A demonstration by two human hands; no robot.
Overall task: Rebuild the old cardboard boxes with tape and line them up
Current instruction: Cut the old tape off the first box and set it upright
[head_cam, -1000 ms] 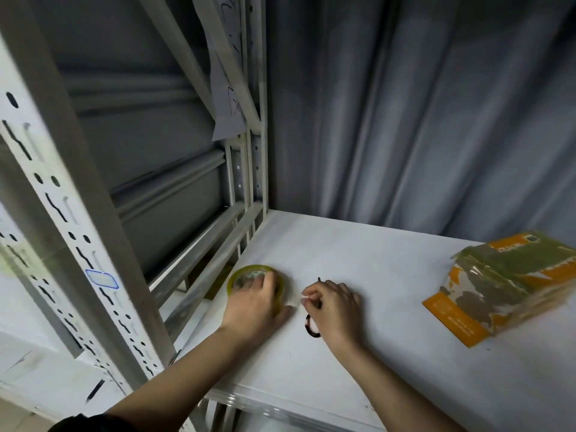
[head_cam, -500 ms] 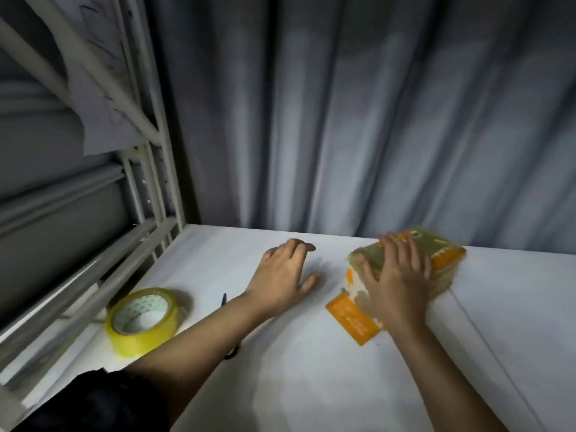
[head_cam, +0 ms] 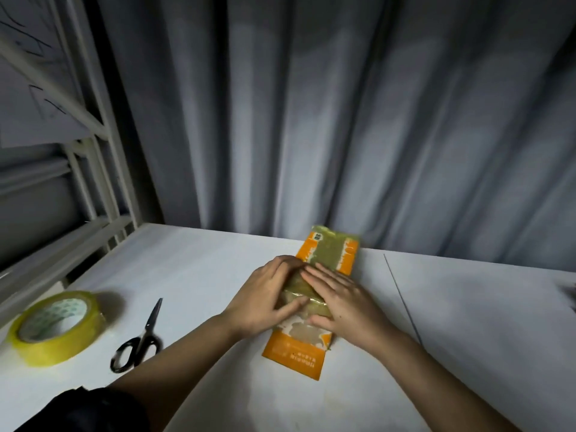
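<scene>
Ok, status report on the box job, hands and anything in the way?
Left hand and right hand flat on orange box. Tape roll and scissors idle to the left. Nothing obstructing.

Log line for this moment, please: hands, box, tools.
left hand: flat on box | right hand: flat on box | box: flattened, on table | tape, scissors: idle, left of hands

Grey pleated fabric curtain hangs along the far side. White metal shelving frame far left. White flat tabletop with thin dark seam line on right.
</scene>
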